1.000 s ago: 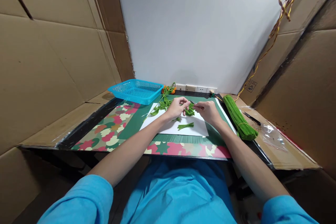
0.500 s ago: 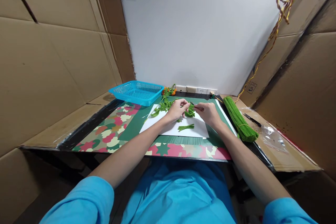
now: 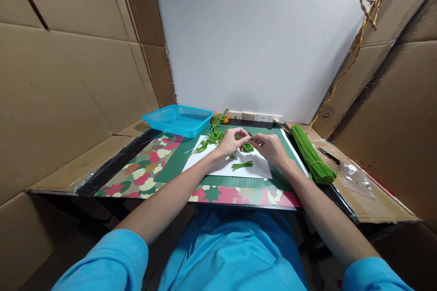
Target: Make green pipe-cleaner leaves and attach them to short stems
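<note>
Green pipe cleaner [image 3: 247, 147] still pinched between both hands, left hand [image 3: 230, 142], right hand [image 3: 271, 146] closer together.

Green piece [image 3: 247, 147] between the hands, mostly hidden by fingers [image 3: 244, 137]; shape too small to tell.

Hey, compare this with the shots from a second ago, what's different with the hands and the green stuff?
Little changed. The left hand and right hand have edged closer together, fingertips now meeting over the green pipe-cleaner piece both still pinch. The small green piece on the white sheet, the green bundle and the blue basket stayed put.
</note>
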A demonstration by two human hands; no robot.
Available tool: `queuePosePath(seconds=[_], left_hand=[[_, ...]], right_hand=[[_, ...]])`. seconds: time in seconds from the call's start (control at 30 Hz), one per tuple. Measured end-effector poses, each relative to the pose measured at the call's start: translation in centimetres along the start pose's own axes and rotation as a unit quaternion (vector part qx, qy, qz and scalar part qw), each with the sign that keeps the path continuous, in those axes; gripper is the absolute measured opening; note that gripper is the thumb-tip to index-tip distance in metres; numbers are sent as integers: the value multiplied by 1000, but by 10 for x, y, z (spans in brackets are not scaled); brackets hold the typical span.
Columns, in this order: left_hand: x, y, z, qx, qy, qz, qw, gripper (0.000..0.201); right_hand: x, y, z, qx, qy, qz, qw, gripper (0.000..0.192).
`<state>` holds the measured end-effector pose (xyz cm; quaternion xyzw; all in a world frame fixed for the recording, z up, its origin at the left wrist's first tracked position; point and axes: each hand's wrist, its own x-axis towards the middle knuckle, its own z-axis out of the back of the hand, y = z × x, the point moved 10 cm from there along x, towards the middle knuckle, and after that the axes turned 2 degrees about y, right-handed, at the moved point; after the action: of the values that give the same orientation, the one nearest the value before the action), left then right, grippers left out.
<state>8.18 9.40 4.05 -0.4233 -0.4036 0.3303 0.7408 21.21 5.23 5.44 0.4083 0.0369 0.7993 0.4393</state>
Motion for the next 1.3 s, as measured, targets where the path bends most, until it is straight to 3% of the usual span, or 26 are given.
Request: queuePosePath(seconds=[0.23, 0.47, 0.67, 0.87, 1.07, 1.3], left_hand=[[-1, 11, -9, -23, 40, 45, 998, 17], [-2, 2, -9, -22, 48, 16, 999, 22], [-2, 2, -9, -4, 40, 4, 999, 33], [1, 6, -6, -37, 18, 17, 999, 22], [2, 10, -2, -42, 4, 23, 999, 29], [3, 10, -2, -77, -1, 23, 997, 43]], right_hand=[[-1, 5, -5, -3, 26, 10, 1000, 12], [0, 3, 11, 6, -38, -5, 999, 15], [-1, 10, 12, -4, -45, 24, 999, 20], [-10, 30, 19, -36, -101, 67, 992, 23], [-10, 35, 8, 107, -87, 37, 990, 23], [-6, 31, -10, 284, -47, -34, 957, 39]])
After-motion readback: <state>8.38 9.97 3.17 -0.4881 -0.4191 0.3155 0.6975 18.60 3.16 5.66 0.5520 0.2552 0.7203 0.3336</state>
